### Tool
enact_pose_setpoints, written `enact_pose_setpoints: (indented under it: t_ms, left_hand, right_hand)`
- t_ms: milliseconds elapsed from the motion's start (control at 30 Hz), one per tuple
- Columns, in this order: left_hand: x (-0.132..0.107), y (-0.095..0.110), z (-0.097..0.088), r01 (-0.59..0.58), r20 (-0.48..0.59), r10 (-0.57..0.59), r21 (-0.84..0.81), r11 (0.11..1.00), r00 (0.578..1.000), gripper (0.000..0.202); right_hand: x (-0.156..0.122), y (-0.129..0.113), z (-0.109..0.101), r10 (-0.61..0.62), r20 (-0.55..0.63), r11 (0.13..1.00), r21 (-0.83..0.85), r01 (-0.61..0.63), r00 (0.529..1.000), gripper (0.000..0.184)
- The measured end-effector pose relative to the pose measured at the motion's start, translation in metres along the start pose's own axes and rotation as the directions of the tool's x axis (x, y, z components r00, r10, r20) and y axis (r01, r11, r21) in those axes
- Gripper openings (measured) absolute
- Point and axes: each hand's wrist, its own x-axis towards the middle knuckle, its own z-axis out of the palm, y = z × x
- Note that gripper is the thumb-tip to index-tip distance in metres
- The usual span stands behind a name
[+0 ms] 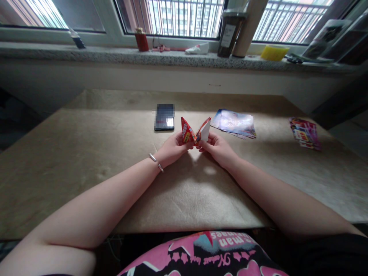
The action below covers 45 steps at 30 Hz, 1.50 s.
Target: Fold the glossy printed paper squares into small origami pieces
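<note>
A piece of folded paper (pixel 187 132), red with print and a white face on its right side, is held up over the table in a V shape with two pointed flaps. My left hand (pixel 176 146) pinches its left part, and my right hand (pixel 217 148) grips the right part with the thumb in front. Both hands are close together, just above the tabletop. A silver open bangle sits on my left wrist. Some fingertips are hidden behind the paper.
Beyond my left hand lies a dark phone (pixel 164 117). Blue and purple printed sheets (pixel 237 122) are stacked behind my right hand. Colourful packets or cards (pixel 305 134) lie far right. The stone windowsill (pixel 100 56) holds a red container (pixel 141 40), a dark jar (pixel 228 34) and a yellow object (pixel 274 53).
</note>
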Motion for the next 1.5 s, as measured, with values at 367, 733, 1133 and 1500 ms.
enact_pose_setpoints:
  t_ms: [367, 733, 1133, 1500]
  left_hand:
    - [0.0001, -0.0027, 0.0016, 0.034, 0.030, -0.034, -0.006, 0.999, 0.999, 0.035]
    - [0.0014, -0.0093, 0.0000, 0.015, 0.033, -0.017, 0.075, 0.997, 0.999, 0.034]
    - [0.0003, -0.0035, 0.0001, 0.027, 0.078, -0.030, 0.044, 0.999, 0.997, 0.031]
    - [0.0024, -0.0055, -0.0011, -0.002, 0.056, 0.003, -0.009, 1.000, 0.998, 0.042]
  right_hand:
    - [0.0018, 0.0019, 0.0046, 0.003, 0.033, 1.000, -0.011, -0.003, 0.999, 0.032]
    - [0.0016, 0.0040, 0.0034, -0.022, 0.057, 0.996, -0.086, 0.027, 0.998, 0.031]
    - [0.0026, 0.0005, 0.0010, 0.050, 0.062, 0.997, -0.056, -0.046, 0.997, 0.032]
    - [-0.0002, -0.0002, 0.0043, 0.031, 0.005, 0.999, 0.012, -0.031, 1.000, 0.035]
